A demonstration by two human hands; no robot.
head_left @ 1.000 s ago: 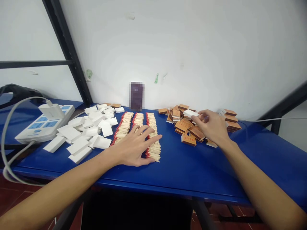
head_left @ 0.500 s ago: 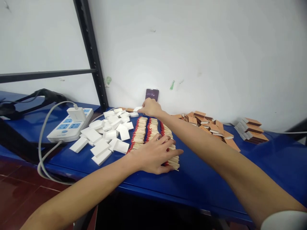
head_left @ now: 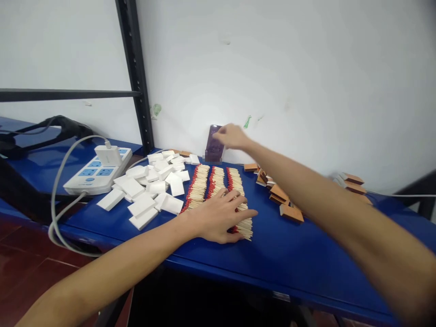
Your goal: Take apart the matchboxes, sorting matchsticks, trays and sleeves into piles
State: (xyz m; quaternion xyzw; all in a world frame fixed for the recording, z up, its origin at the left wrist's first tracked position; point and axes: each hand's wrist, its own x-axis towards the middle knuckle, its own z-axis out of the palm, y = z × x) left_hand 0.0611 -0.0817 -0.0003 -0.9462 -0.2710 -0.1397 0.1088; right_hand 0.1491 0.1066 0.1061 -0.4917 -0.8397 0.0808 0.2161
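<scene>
Pressing left hand flat on matches, right hand at phone

Holds the left hand flat, palm down, fingers spread and pointing right, forearm running in from the lower left. Stretches the right arm nearly straight from the lower right, up and forward, crossing above the left hand. Shows the right hand raised and motion-blurred, fingers pointing left; grip unreadable.
</scene>
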